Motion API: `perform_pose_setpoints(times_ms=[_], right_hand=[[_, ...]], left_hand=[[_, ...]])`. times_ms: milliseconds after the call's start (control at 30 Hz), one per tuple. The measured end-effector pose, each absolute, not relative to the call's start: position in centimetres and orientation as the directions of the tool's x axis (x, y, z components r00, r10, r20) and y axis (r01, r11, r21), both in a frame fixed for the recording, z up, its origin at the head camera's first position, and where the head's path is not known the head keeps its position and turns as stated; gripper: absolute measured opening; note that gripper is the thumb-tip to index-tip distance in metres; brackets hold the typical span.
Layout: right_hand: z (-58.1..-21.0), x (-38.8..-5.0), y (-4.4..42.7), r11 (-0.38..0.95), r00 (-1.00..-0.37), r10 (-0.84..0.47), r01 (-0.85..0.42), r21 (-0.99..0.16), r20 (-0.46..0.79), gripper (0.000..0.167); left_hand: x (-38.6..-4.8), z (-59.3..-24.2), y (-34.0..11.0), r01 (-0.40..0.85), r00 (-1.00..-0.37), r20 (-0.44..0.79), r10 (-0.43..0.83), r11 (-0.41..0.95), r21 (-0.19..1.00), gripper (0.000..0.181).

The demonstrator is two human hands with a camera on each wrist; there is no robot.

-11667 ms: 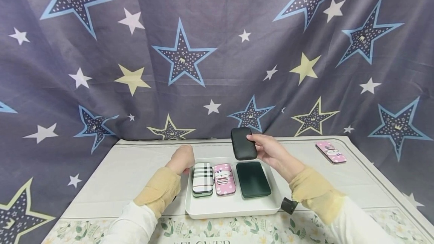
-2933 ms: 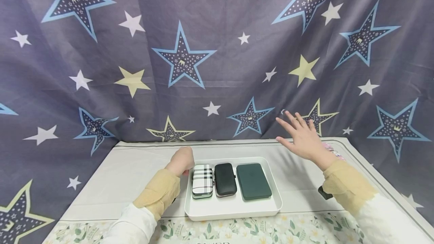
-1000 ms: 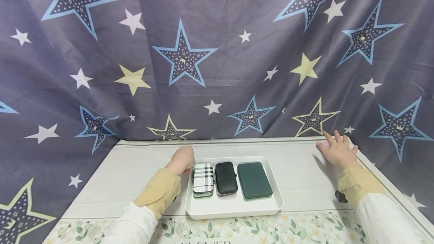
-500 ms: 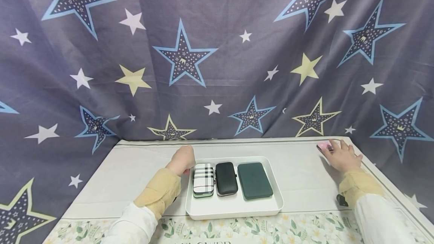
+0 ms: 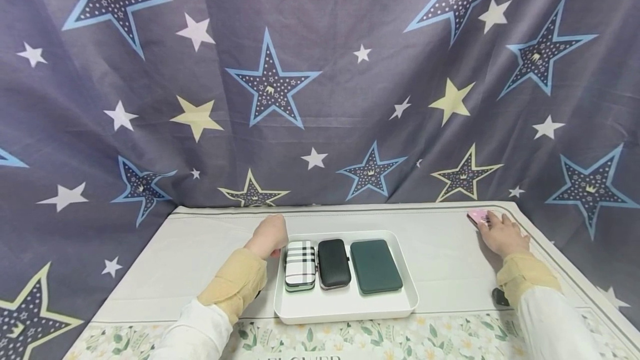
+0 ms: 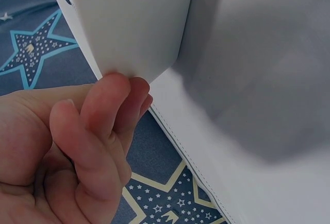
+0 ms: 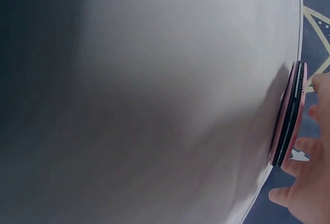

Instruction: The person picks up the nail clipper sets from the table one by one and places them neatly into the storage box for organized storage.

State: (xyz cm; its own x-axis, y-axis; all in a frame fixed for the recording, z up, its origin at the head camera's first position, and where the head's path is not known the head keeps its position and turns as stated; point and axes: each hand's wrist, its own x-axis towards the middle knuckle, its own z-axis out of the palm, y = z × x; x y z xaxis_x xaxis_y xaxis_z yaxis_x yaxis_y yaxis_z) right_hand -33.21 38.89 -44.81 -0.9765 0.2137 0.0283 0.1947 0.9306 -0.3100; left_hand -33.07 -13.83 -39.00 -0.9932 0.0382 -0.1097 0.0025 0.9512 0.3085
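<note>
At the back right of the table, my right hand reaches over a small pink patterned case, its fingers spread loosely and covering much of it. In the right wrist view, the pink case shows dark edges; fingers overlap its top, and whether they press on it is unclear. My left hand is at the back left corner of the white tray. Its fingers are curled, and the fingertips meet the tray's corner in the left wrist view. No object shows inside the left hand.
Inside the tray, a plaid case sits on a light green one. A black case stands mid-tray, with a larger dark green case to its right. A star-patterned curtain hangs behind the table.
Earlier my right hand held the black case above the tray; now that case lies on the tray's pink case. The right hand has moved right, to the other pink case. My left hand stays put.
</note>
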Motion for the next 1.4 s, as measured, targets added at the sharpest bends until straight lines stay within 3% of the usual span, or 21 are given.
perform_pose_setpoints(times_ms=[433, 933, 1067, 1267, 1400], right_hand=[[-45.2, -33.5, 39.0, 0.936, -0.973, 0.231, 0.223, -0.273, -0.003, 0.064], [-44.5, -33.8, 39.0, 0.957, -0.981, 0.190, 0.174, -0.231, 0.046, 0.064], [-44.8, -34.2, 39.4, 0.966, -0.980, 0.169, 0.143, -0.214, 0.108, 0.066], [-44.6, -34.0, 39.5, 0.954, -0.971, 0.183, 0.138, -0.264, 0.155, 0.067], [-43.8, -33.4, 38.9, 0.950, -0.976, 0.194, 0.160, -0.269, 0.102, 0.067]], left_hand=[[-32.8, -38.8, -13.8, -0.008, -0.993, -0.111, 0.031, 0.943, 0.333, 0.019], [-32.8, -38.8, -13.7, -0.006, -0.993, -0.116, 0.035, 0.944, 0.329, 0.021], [-32.8, -38.7, -13.7, -0.009, -0.992, -0.122, 0.033, 0.945, 0.328, 0.020], [-32.9, -38.9, -13.8, -0.003, -0.992, -0.120, 0.037, 0.948, 0.317, 0.020], [-33.0, -39.0, -13.8, 0.002, -0.993, -0.114, 0.038, 0.953, 0.304, 0.021]])
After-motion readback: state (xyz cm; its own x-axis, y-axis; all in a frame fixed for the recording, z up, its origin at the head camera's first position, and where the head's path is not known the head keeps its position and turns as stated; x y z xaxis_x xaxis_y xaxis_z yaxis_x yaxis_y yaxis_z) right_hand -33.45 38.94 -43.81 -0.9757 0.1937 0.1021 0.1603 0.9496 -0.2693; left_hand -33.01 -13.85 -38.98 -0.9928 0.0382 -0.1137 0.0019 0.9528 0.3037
